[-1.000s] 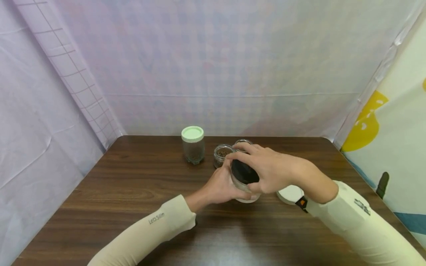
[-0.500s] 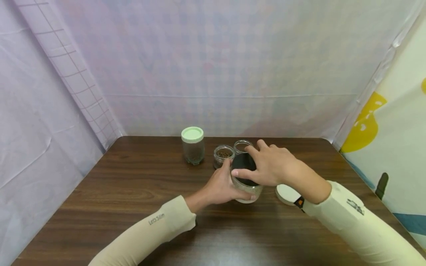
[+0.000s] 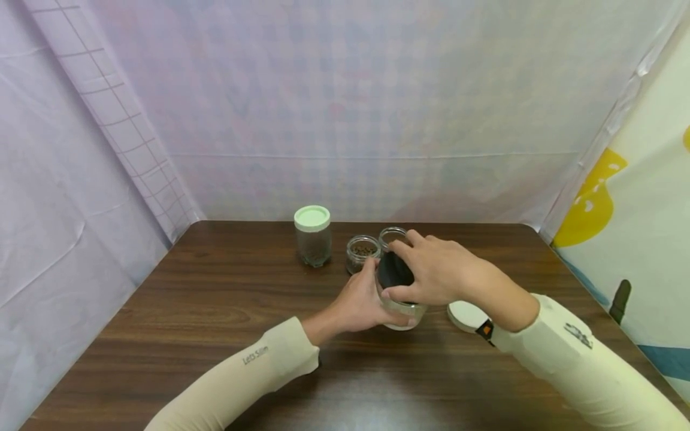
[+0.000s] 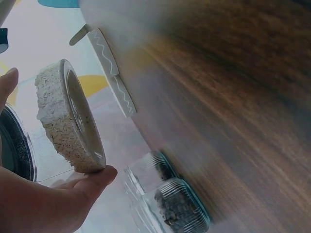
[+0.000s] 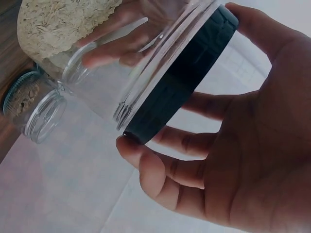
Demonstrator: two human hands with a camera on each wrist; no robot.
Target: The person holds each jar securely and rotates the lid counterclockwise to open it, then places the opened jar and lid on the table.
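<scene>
A clear glass jar (image 3: 415, 311) with a black lid (image 3: 395, 270) is held in front of me, with pale flaky grains (image 4: 63, 121) settled at its bottom. My left hand (image 3: 360, 302) grips the jar's side, fingers behind the glass and thumb across the near side. In the left wrist view the jar's base is apart from the table. From above, my right hand (image 3: 444, 272) holds the black lid by its rim. The right wrist view shows the thumb on one edge of the lid (image 5: 187, 73) and fingertips on the opposite edge; the lid sits on the jar's mouth.
Behind the hands stand a small open glass jar (image 3: 363, 254) of brown bits and another small glass jar (image 3: 392, 235), partly hidden. Farther left is a taller jar with a pale green lid (image 3: 312, 218). A round white lid-like object (image 3: 466, 314) lies beside my right wrist.
My right fingers first spanned the lid, then loosened and shifted with the thumb over its top, and now grip its rim again. My left hand keeps its hold on the jar.
</scene>
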